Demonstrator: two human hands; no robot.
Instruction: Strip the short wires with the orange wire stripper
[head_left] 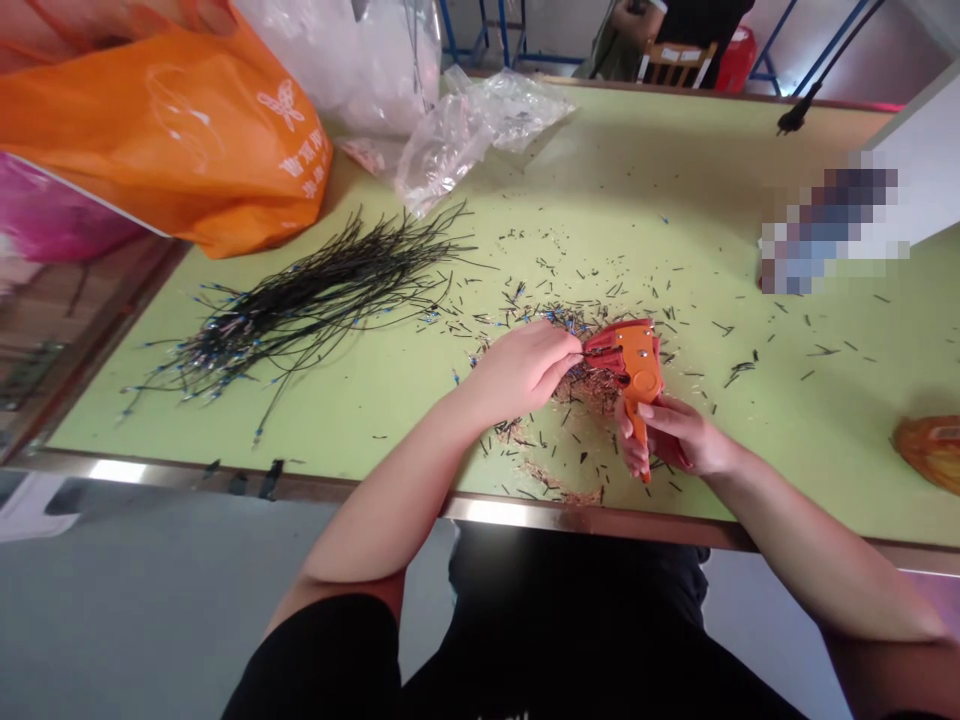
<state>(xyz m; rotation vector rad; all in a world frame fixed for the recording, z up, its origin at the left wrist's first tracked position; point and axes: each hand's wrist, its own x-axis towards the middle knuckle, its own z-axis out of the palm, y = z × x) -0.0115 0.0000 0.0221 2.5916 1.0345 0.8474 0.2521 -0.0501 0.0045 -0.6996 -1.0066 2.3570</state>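
Note:
An orange and red wire stripper point(636, 362) is gripped by its handles in my right hand point(671, 432), its red jaws pointing left. My left hand point(525, 368) is pinched closed right at those jaws, on a thin dark wire point(600, 351) that reaches into them. Beneath and around both hands lies a pile of small blue-tipped pieces, dark offcuts and copper strands point(589, 385). A long bundle of black wires point(322, 285) with blue and metal ends is spread on the green table point(420, 410) to the left.
An orange bag point(172, 130) and clear plastic bags point(457, 130) occupy the back left. A black plug point(799, 112) lies at the back right, near a white panel point(930, 150). An amber object point(930, 450) sits at the right edge. Behind the table is a seated person point(694, 30).

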